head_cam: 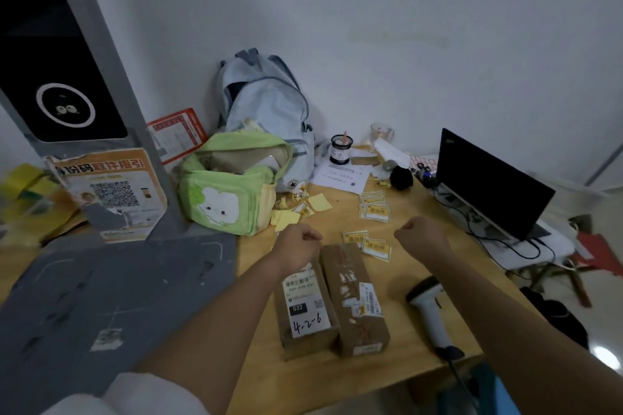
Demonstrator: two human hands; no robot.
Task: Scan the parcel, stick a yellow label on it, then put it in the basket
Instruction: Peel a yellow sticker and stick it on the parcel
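Observation:
Two brown cardboard parcels lie side by side on the wooden table. The left parcel carries a white shipping label marked "032" and "4-2-6"; the right parcel is wrapped in brown tape. My left hand hovers as a closed fist over the far end of the left parcel. My right hand is also a fist, above the table to the right of the parcels. Neither holds anything. Yellow labels lie between my hands, more further back. A white barcode scanner rests right of the parcels.
A green bag and a pale blue backpack stand at the back. A grey scanning kiosk with a QR poster fills the left. A black laptop sits at the right with cables. Papers, a cup and scraps lie behind.

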